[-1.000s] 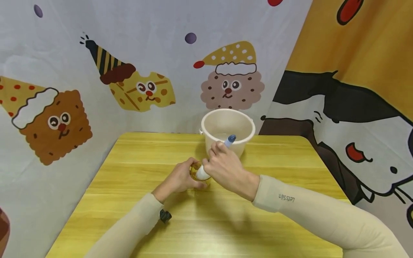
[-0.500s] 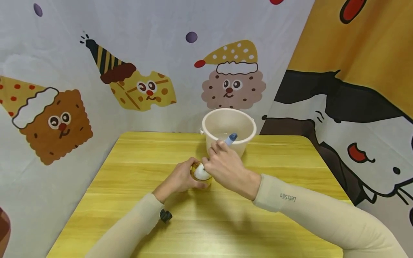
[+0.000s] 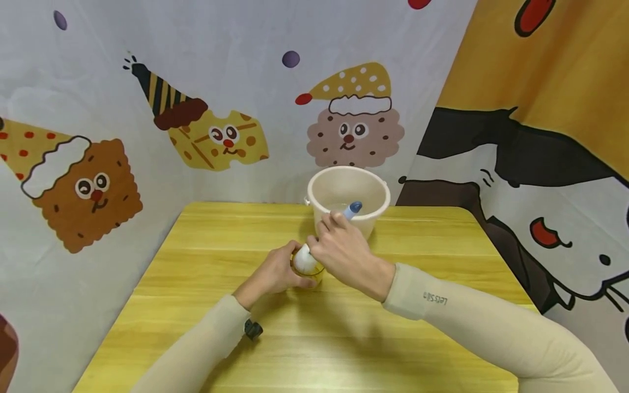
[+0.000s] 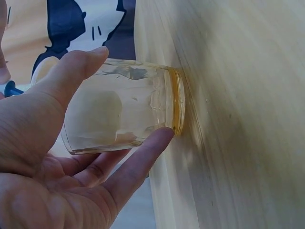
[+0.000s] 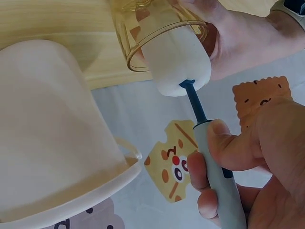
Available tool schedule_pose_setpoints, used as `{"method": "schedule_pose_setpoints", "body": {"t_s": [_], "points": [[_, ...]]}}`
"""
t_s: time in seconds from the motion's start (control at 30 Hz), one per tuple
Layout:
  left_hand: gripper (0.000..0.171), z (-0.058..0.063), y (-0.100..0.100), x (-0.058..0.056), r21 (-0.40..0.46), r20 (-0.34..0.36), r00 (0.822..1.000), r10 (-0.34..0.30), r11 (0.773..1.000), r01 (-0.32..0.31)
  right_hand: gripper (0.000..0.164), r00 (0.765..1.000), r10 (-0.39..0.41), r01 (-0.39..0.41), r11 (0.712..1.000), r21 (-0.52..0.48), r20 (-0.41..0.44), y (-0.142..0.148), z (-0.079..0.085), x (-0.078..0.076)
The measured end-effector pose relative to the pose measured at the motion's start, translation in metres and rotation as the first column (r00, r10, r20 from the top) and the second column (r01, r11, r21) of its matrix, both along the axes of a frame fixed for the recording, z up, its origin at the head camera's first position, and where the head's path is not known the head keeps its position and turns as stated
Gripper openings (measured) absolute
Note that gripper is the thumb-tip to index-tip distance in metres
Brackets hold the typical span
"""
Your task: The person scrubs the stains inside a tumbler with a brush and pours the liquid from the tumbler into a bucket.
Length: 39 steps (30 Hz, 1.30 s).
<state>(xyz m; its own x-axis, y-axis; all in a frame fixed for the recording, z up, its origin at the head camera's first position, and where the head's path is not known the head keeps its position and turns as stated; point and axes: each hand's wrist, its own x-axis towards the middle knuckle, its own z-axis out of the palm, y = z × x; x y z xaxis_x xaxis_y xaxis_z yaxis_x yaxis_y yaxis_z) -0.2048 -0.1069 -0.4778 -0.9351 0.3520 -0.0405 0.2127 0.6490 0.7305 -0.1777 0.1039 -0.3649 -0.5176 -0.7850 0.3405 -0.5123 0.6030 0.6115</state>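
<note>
An amber glass cup (image 3: pixel 318 277) stands on the table, its base down on the wood as the left wrist view shows. My left hand (image 3: pixel 272 271) holds it round the side, thumb on one side and fingers on the other. My right hand (image 3: pixel 346 250) grips the pale blue handle (image 5: pixel 213 157) of a sponge cup brush, thumb and curled fingers wrapped round it. The brush's white sponge head (image 5: pixel 178 62) sits partly inside the cup, its back end sticking out past the rim. A dark blue neck joins sponge and handle. In the head view the right hand hides part of the brush.
A cream bucket (image 3: pixel 314 204) stands just behind my right hand near the table's back edge, with some clear liquid seemingly in its bottom. The yellow wood table (image 3: pixel 211 234) meets a cartoon-printed cloth (image 3: pixel 226 33) behind. A black device (image 3: pixel 253 329) sits at my left wrist.
The sponge head shifts and tilts slightly within the cup's mouth, with small motions of the right hand. The left hand keeps hold of the cup in about the same place.
</note>
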Motion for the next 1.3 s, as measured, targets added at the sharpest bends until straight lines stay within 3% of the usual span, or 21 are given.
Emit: {"method": "schedule_pose_setpoints", "body": {"t_s": [0.33, 1.3], "points": [[0.087, -0.0016, 0.0009, 0.0002, -0.011, -0.004, 1.000, 0.016, 1.000, -0.016, 0.021, 0.999, -0.014, 0.015, 1.000, 0.015, -0.034, 0.0033, -0.0018, -0.0033], [0.087, -0.0005, 0.0018, 0.0022, 0.004, 0.016, 0.999, 0.027, 1.000, -0.027, 0.021, 0.999, -0.034, 0.034, 0.999, 0.020, 0.002, 0.0069, -0.0028, -0.0079]]}}
